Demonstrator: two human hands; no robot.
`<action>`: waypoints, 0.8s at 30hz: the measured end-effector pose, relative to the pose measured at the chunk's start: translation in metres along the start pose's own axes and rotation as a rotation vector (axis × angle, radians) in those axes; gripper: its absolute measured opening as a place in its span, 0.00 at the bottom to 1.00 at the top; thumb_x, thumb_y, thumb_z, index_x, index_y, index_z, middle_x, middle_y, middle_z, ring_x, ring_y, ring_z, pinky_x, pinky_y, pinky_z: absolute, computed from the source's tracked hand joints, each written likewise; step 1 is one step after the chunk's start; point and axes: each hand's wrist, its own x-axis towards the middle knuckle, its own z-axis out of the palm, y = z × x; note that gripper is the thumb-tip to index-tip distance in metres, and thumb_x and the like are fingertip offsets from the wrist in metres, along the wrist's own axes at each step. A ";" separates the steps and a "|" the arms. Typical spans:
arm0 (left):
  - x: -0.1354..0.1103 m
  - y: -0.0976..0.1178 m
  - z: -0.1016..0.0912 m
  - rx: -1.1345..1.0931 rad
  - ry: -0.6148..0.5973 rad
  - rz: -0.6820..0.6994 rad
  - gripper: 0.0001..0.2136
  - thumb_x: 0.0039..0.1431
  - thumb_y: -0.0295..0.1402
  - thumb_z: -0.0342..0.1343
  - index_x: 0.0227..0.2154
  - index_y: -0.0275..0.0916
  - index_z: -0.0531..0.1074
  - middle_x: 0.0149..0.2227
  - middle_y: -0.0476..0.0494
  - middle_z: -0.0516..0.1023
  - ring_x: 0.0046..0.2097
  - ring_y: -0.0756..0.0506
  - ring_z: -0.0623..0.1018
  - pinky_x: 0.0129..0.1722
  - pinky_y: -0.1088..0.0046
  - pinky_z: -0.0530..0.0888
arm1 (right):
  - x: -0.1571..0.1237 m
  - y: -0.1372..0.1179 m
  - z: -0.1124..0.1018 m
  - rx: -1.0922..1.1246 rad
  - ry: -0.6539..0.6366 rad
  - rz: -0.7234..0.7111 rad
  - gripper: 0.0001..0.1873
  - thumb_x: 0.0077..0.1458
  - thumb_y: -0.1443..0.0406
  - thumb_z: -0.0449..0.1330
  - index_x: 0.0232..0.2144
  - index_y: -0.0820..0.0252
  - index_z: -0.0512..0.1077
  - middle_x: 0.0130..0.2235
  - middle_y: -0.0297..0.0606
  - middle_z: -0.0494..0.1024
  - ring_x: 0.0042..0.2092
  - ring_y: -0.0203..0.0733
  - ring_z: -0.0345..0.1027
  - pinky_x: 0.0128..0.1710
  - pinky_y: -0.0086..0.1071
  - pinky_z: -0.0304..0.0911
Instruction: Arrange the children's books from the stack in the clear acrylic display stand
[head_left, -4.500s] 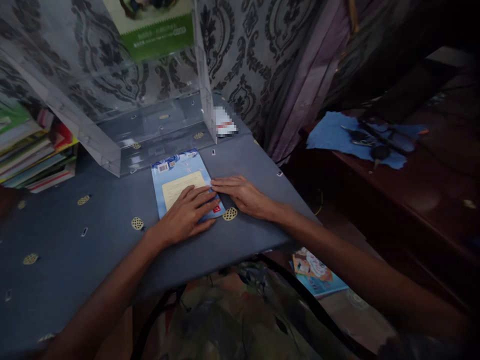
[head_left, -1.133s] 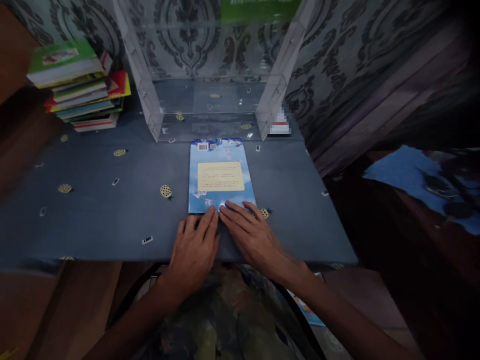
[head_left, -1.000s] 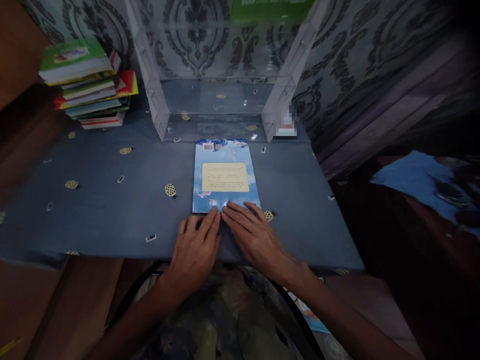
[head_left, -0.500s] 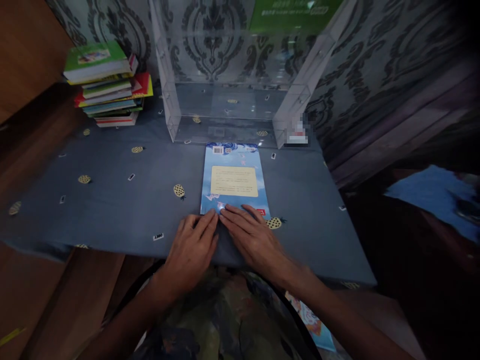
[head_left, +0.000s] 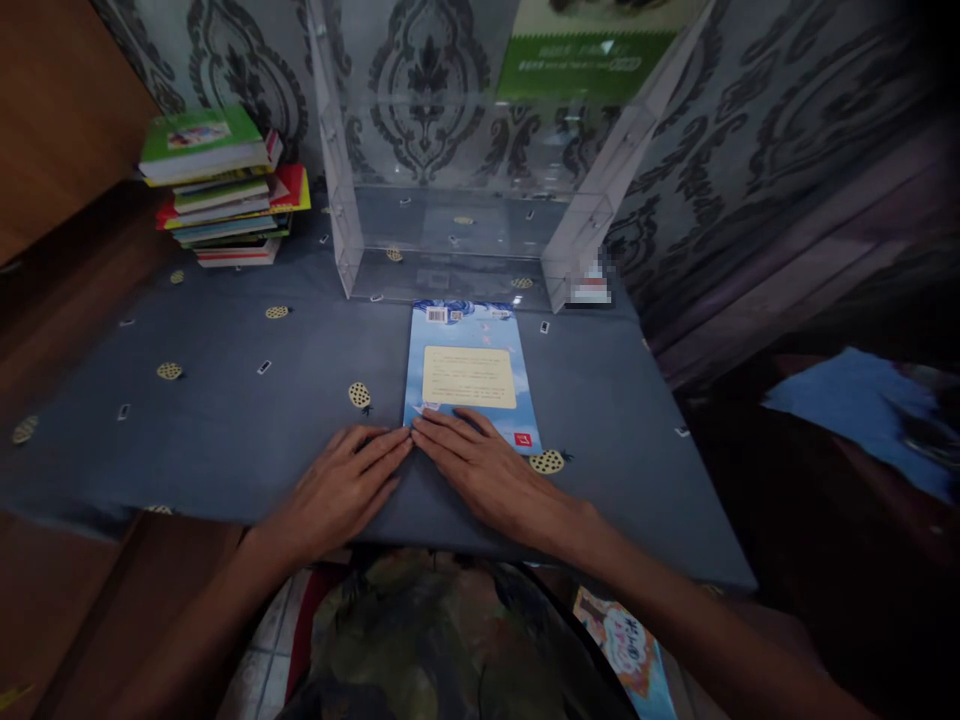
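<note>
A blue book [head_left: 471, 330] lies on the cloth-covered table, its back cover up, with a cream text panel, a barcode at the far edge and a red mark near the lower right corner. My right hand [head_left: 480, 455] rests with outstretched fingers over the book's near left corner. Just left of that corner is my left hand [head_left: 349, 480], fingers extended, its tips meeting the book's edge and the right fingertips. Neither hand is wrapped around the book. The near left part of the cover is hidden under the right fingers.
Beyond the book stands a clear acrylic rack [head_left: 450, 275]. A stack of several books [head_left: 225, 200] is at the back left, on the grey patterned tablecloth [head_left: 217, 430]. Below the table's front edge, a colourful book [head_left: 626, 650] shows by my right forearm. Blue cloth [head_left: 862, 415] lies at right.
Both hands have slid left along the book's near edge, uncovering the red mark at its lower right. The view has tilted up slightly.
</note>
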 end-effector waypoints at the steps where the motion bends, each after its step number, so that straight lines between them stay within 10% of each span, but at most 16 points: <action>1: 0.000 -0.003 -0.001 0.002 0.000 0.010 0.19 0.70 0.30 0.50 0.61 0.36 0.67 0.59 0.37 0.75 0.56 0.39 0.73 0.54 0.55 0.74 | 0.003 0.001 0.000 0.000 -0.001 -0.006 0.29 0.62 0.75 0.50 0.65 0.65 0.61 0.66 0.48 0.65 0.70 0.48 0.52 0.68 0.52 0.53; 24: 0.017 -0.032 0.005 0.010 0.029 0.035 0.17 0.71 0.32 0.48 0.60 0.39 0.70 0.58 0.37 0.76 0.62 0.41 0.72 0.59 0.53 0.73 | 0.028 0.028 -0.004 -0.015 0.092 -0.033 0.19 0.70 0.70 0.48 0.58 0.64 0.70 0.60 0.47 0.74 0.63 0.43 0.64 0.63 0.45 0.60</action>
